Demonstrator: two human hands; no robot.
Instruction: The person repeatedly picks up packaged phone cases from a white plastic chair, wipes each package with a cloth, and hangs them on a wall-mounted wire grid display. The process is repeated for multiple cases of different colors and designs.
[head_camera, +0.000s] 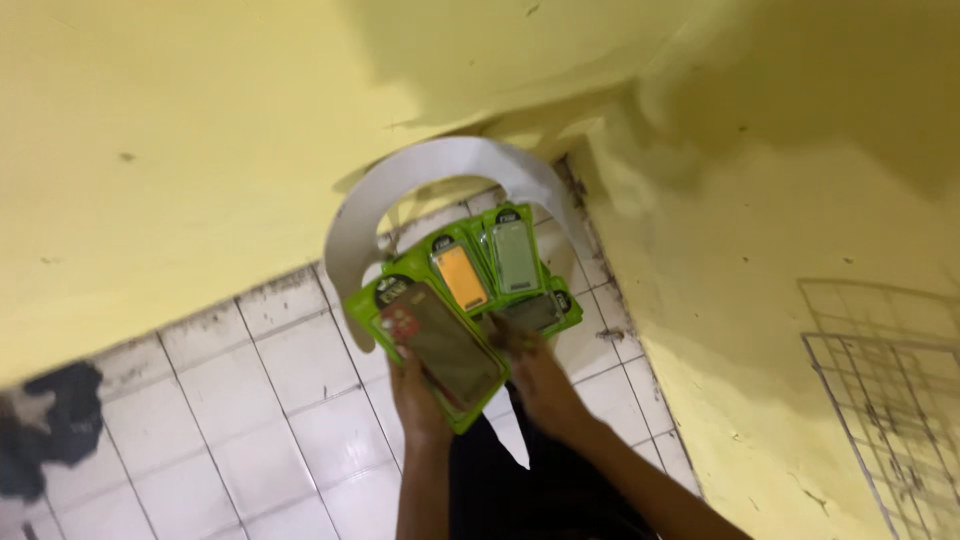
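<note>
A: What fills the view?

B: Yellow walls (180, 150) meeting in a corner, and below them a white tiled floor (260, 400). A wire grid (890, 400) leans on the right wall, and a dark cloth (50, 420) lies on the floor at far left.

A: And in the middle?

B: A curved white card (420, 175), arched like a horseshoe, lies in the corner. In front of it is a fan of green phone-case packs (470, 290).

A: Who holds them?

B: The left hand (415, 390) grips the nearest pack (440, 345) from below, fingers closed on its near edge. The right hand (540, 375) has its fingers curled on the pack at the right of the fan.

A: What is in the packs?

B: One case each: a dark reddish one in the nearest pack, an orange case (462, 277) behind it, a pale green case (515, 257) furthest, and a dark one partly hidden under the right hand.

A: What step would you call this?

B: Sorting or squaring the packs, I'd judge. The next move would call for a firm grip, so the fan doesn't slip apart.
</note>
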